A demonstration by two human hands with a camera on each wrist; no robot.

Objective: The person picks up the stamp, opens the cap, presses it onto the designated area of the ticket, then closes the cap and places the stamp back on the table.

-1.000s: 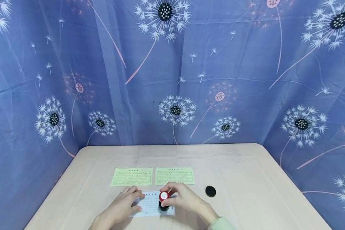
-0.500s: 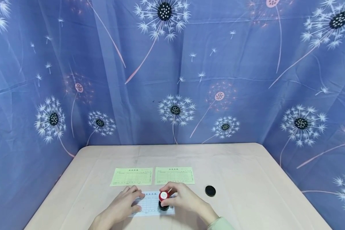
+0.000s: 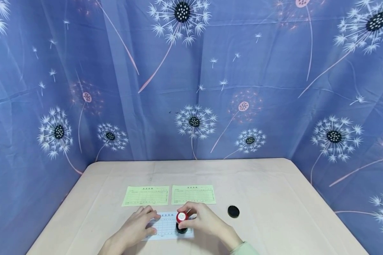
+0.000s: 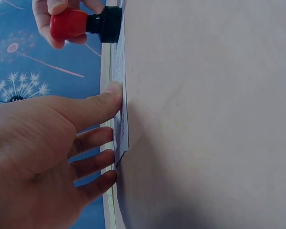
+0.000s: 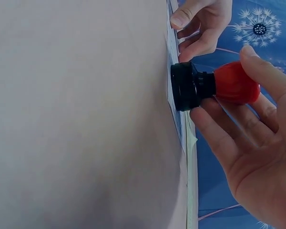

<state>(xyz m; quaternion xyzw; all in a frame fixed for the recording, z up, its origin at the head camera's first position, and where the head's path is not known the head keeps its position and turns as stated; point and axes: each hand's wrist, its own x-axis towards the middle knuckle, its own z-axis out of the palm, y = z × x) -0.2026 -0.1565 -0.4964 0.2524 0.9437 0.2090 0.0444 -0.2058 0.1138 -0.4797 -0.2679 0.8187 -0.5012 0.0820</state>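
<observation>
A stamp (image 5: 236, 83) with a red knob handle and a black round base stands on the right part of a pale blue printed form (image 3: 167, 226). My right hand (image 3: 204, 220) grips the red handle between thumb and fingers; in the right wrist view the black base (image 5: 183, 87) meets the paper. On the left part of the same form, my left hand (image 3: 135, 226) rests with thumb and fingertips pressing the sheet against the table. The left wrist view shows the left thumb (image 4: 102, 102) on the paper, near its edge. The stamp's underside is hidden.
Two light green printed forms (image 3: 145, 196) lie side by side beyond the blue one. To the right sits a round black cap (image 3: 233, 211) on the beige table (image 3: 274, 198). A blue curtain (image 3: 159, 124) with dandelion prints hangs around the table's back and sides.
</observation>
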